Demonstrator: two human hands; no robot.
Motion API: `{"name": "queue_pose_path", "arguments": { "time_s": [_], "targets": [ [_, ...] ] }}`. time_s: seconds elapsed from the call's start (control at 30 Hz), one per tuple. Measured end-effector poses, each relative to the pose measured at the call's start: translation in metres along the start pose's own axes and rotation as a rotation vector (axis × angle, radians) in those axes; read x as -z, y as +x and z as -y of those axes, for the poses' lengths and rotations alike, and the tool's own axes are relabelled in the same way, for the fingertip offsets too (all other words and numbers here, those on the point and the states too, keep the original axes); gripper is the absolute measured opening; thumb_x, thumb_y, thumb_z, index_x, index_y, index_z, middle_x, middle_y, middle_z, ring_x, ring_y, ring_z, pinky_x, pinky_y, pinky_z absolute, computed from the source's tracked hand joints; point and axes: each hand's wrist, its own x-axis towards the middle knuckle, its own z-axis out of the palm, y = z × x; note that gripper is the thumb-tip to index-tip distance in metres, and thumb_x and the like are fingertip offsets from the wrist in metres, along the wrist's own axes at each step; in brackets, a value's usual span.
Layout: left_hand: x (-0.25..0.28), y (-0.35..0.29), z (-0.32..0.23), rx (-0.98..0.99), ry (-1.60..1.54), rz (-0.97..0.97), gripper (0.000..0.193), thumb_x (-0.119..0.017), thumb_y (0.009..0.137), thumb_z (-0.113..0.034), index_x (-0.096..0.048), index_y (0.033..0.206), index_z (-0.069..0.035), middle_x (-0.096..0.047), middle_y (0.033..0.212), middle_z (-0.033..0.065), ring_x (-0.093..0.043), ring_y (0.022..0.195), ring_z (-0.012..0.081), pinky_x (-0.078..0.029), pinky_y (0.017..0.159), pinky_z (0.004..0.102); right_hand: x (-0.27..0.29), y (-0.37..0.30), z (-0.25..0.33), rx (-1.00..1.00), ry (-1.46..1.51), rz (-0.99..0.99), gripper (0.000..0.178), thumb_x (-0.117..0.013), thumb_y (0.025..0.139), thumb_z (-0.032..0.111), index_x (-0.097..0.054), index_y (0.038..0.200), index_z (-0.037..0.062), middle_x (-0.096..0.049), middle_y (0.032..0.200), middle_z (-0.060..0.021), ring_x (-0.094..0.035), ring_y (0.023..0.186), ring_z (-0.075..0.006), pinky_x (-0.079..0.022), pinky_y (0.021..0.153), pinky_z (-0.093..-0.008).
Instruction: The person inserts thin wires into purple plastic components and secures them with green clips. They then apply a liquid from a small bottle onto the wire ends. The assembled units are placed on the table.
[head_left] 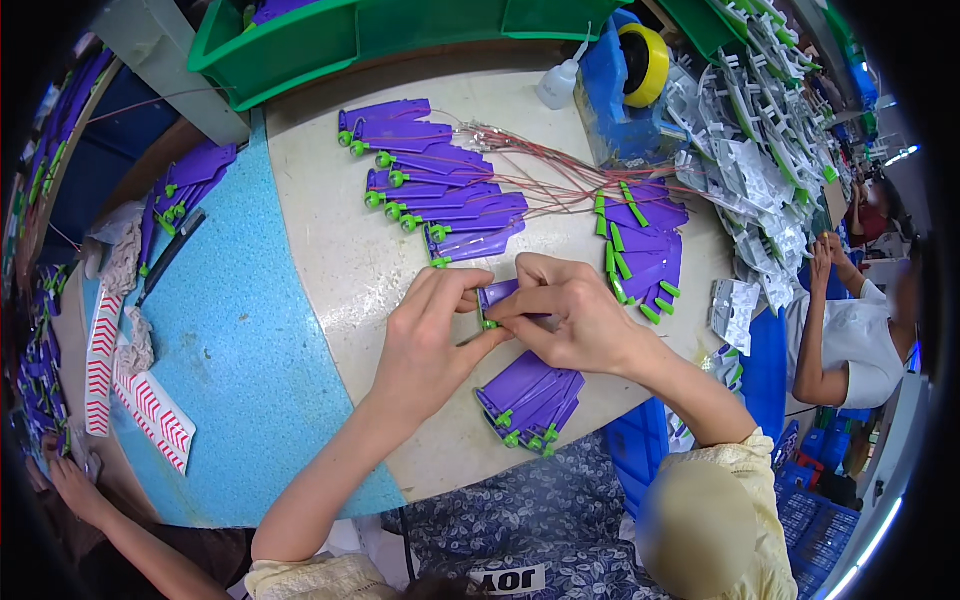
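Both hands meet over the pale tabletop, working on one small purple plastic part with a green edge. My left hand pinches its left end between thumb and fingers. From the other side, my right hand presses thumb and fingertips onto it, hiding much of the part. Just beyond lies an overlapping row of purple parts with round green ends, and thin red wires trail from it to the right. Nearer me sits a fanned stack of purple parts. Another purple group with green strips lies right of my right hand.
Silver-grey plastic parts heap along the right. At the back stand a green bin, a white squeeze bottle and a blue tape dispenser. Chevron strips lie on the blue mat. Another person's hand shows lower left.
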Motion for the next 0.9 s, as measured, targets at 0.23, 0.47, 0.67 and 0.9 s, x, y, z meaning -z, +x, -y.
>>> {"name": "queue_pose_path", "arguments": {
  "time_s": [0.23,0.47,0.67,0.9],
  "targets": [
    [-0.001,0.003,-0.003,-0.037,-0.004,-0.027,0.046,-0.088,0.066,-0.003,-0.063,0.105,-0.001,-0.064,0.096,0.0121,-0.066,0.083,0.0258,-0.056,0.072,0.0362,0.007,0.007,-0.001,-0.161,0.195,0.135,0.015,-0.069,0.079,0.005,-0.077,0.09,0.0002,-0.064,0.075,-0.0151,-0.06,0.065,-0.0307,-0.045,0.059,-0.0411],
    [-0.006,0.001,0.0,-0.038,0.049,-0.067,0.044,-0.09,0.065,-0.003,-0.067,0.102,-0.002,-0.065,0.097,0.0092,-0.065,0.081,0.0204,-0.056,0.07,0.032,0.009,0.013,-0.004,-0.172,0.137,0.101,0.013,-0.07,0.082,0.002,-0.076,0.092,-0.0031,-0.068,0.075,-0.0109,-0.056,0.063,-0.0152,-0.043,0.057,-0.0322],
    [-0.003,0.001,-0.003,-0.187,0.252,-0.067,0.033,-0.091,0.064,-0.013,-0.067,0.083,-0.002,-0.059,0.089,0.0061,-0.057,0.077,0.0206,-0.051,0.064,0.0329,0.001,0.011,0.002,-0.467,0.098,-0.187,0.011,-0.073,0.075,0.006,-0.074,0.077,-0.0044,-0.065,0.062,-0.0152,-0.062,0.055,-0.0241,-0.049,0.058,-0.0372],
    [0.011,0.025,0.009,-0.495,0.274,0.158,0.028,-0.087,0.068,-0.023,-0.068,0.082,-0.006,-0.069,0.101,0.0015,-0.059,0.087,0.0218,-0.053,0.069,0.0326,0.012,0.008,-0.007,-0.301,-0.113,-0.312,0.01,-0.074,0.079,0.001,-0.071,0.087,-0.0014,-0.065,0.076,-0.0083,-0.059,0.069,-0.0177,-0.047,0.063,-0.0326]
  ]
}}
